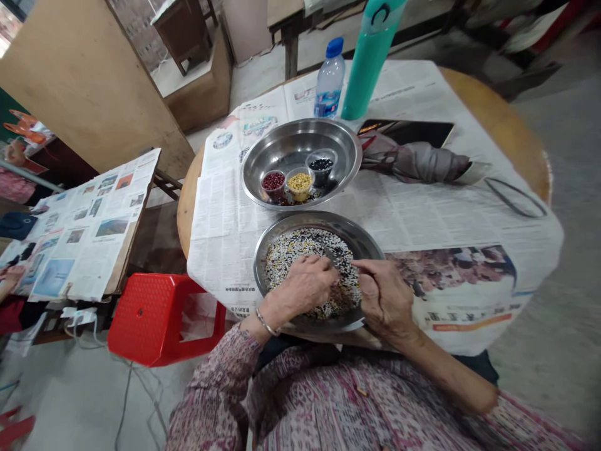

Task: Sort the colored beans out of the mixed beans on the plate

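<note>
A steel basin (pixel 370 244) near the table's front edge holds a mix of white, black, yellow and reddish grains and beans (pixel 300 244). Over this mix, my left hand (pixel 307 282) has its fingers bent down and pressed together; whatever lies under the fingertips is hidden. My right hand (pixel 387 297) is at the basin's right rim, fingers curled in and index finger pointing at the mix. What it grips, if anything, I cannot make out. Behind stands a second steel basin (pixel 282 141) with small clear cups of red beans (pixel 273 181), yellow beans (pixel 299 181) and black beans (pixel 322 165).
Newspaper (pixel 220 232) covers the round table. Toward its far side stand a water bottle (pixel 329 81) and a turquoise flask (pixel 370 62). A folded grey umbrella (pixel 417 160) lies by a dark tablet-like object (pixel 413 131). A red stool (pixel 150 319) is at left, near another newspaper-covered table (pixel 94 219).
</note>
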Motion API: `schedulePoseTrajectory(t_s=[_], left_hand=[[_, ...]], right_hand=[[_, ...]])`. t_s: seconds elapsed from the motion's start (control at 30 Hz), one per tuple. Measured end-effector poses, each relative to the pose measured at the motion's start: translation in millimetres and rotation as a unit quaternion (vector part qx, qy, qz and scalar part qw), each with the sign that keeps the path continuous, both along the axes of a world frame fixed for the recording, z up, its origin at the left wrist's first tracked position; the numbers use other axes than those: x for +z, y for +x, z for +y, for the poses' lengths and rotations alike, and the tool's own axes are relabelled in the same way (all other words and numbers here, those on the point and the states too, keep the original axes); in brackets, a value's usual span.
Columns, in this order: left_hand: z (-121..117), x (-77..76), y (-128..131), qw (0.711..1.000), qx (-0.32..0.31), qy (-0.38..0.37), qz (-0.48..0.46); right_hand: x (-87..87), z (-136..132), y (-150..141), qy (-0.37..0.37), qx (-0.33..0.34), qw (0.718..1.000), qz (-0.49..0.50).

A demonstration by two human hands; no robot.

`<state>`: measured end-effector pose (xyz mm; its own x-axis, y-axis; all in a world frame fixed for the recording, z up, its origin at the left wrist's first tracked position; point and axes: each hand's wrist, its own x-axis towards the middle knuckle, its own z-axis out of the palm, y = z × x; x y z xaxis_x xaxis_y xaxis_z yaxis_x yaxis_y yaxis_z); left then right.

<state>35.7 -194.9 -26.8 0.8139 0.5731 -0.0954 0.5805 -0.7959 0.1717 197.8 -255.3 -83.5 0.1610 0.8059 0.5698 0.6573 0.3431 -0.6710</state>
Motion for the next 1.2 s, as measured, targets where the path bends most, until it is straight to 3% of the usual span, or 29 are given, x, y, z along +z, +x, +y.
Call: schedulePoseTrajectory(t_s=[0.13,0.3,0.43,0.53,0.7,0.8,0.97,1.1,1.2], left_hand=[[-9,4.3,-32,0.994,0.101,0.023,-0.022],[-25,-2.2,-57,0.972,0.189,0.049,-0.132],[-37,-10.8,-64,0.958,0.208,0.075,-0.18],[-45,-17.1,-68,0.946,0.217,0.097,-0.22],[-53,-31.4,-72,0.909,0.21,0.133,-0.334],[-54,-41.3,-71,0.891,0.219,0.137,-0.374],[-57,-47.9,-71,0.889,0.234,0.113,-0.376],[-60,-45.6,-72,0.883,0.251,0.101,-0.384],[-60,-45.5,-72,0.876,0.253,0.099,-0.4]], right_hand=[[3.5,0,0,0.0,0.003,1.0,-0.007],[10.0,4,-1,-0.013,0.034,0.996,-0.084],[13.7,7,2,-0.035,0.095,0.977,-0.189],[14.6,11,4,-0.048,0.165,0.963,-0.205],[8.3,27,-8,-0.093,0.127,0.959,-0.234],[2.8,38,-23,-0.131,0.142,0.947,-0.256],[12.0,55,-41,-0.2,0.206,0.945,-0.155],[28.3,53,-45,-0.286,0.258,0.922,-0.035],[31.2,39,-53,-0.235,0.333,0.912,-0.045]])
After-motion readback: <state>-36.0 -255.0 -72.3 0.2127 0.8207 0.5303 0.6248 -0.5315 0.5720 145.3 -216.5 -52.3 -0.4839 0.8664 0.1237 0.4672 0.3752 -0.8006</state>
